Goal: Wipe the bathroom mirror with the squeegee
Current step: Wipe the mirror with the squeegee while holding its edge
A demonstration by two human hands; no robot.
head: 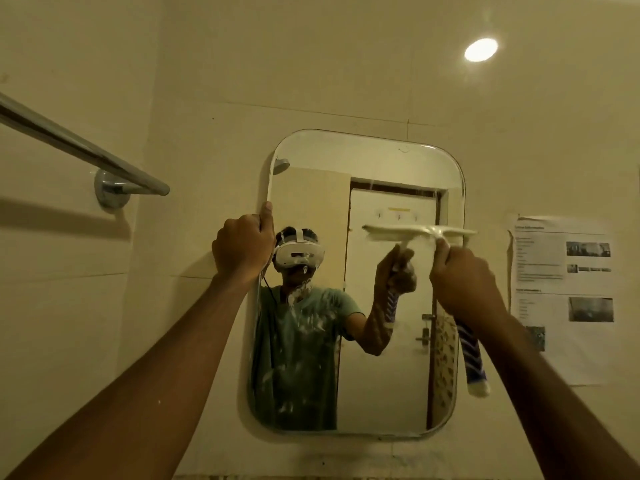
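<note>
Cream-tiled bathroom wall, rounded-rectangle mirror (pixel 363 168) clear above; white foam left centre. Left hand (pixel 242 249) clamping its edge; right hand (pixel 464 282) fisted around white-bladed, blue-striped squeegee (pixel 420 233) mid-glass.

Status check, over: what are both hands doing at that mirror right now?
Left hand gripping mirror left edge. Right hand holding squeegee, blade flat on glass, right side, mid-height. White smears remain lower left. Nothing in the way.

Both arms raised, left hand (pixel 242 245) curled with thumb up, right hand (pixel 462 278) fisted closed
</note>
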